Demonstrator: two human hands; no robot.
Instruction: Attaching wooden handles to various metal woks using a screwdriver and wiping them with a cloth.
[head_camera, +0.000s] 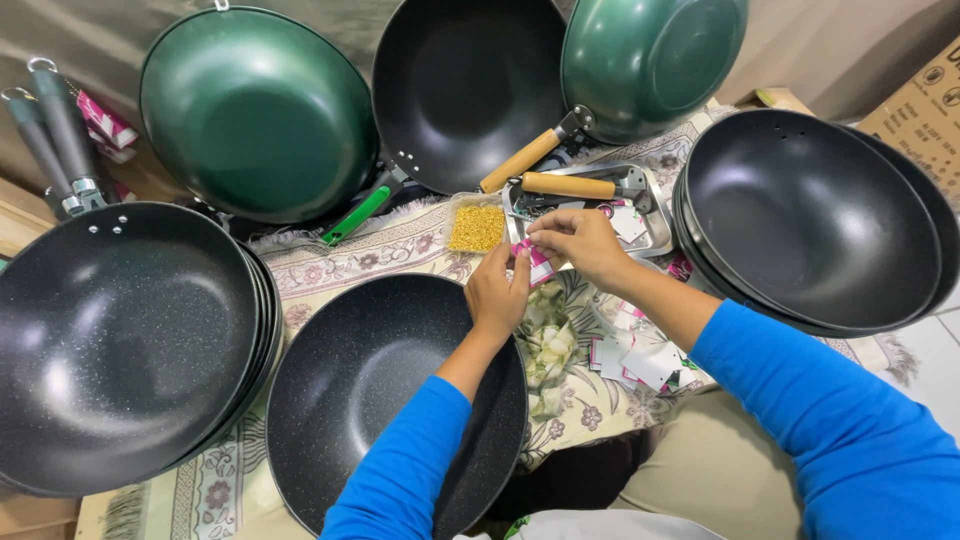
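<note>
Both hands meet over the floral patterned cloth (400, 250) on the surface, between the woks. The left hand (497, 295) and right hand (580, 243) together pinch a small pink and white card tag (535, 262) in their grip, at the near edge of a shallow rectangular metal tray (655, 215). The tray holds wooden handles (565, 184). A small clear bag of yellow screws (477, 228) lies just left of the tray, and a black speckled wok (370, 390) sits beneath the left forearm.

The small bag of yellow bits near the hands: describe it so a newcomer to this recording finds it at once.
Start at the black speckled wok lying nearest the person on the floral mat. Just beyond its far rim, left of the metal tray and the left hand, lies the clear bag. It alone holds tiny golden-yellow pieces; everything around it is pans, handles or paper cards.
</note>
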